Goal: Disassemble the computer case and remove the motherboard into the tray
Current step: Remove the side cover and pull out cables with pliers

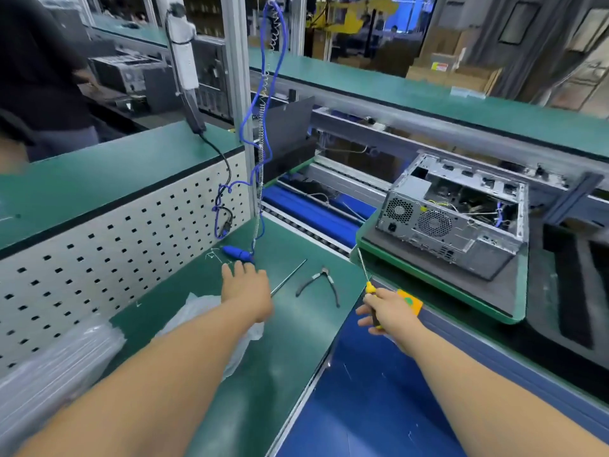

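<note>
The green counter (286, 324) runs out under both arms, backed on its left by a white pegboard panel (108, 245). To the right of the counter, across a strip of blue rollers, the computer case (458, 209) lies on its side with the open side up, fans and ports facing the counter, loose wires showing inside. It rests on a dark mat on a green-edged tray (514, 301) on the conveyor line. A crumpled clear plastic bag (197, 311) lies on the counter beneath the left forearm. Near the counter's right edge sit a pair of pliers (319, 285) and, just left of them, a long thin metal rod (290, 277). Toward the pegboard lies a blue tool (237, 253) hanging from a blue coiled cord. The left hand (247, 288) hovers above the counter with its fingers stretched out, holding nothing, the fingertips just short of the blue tool. The right hand (392, 311), past the counter's right edge, is curled around a yellow-and-black screwdriver (369, 285), whose shaft points up toward the tray's corner.
</note>
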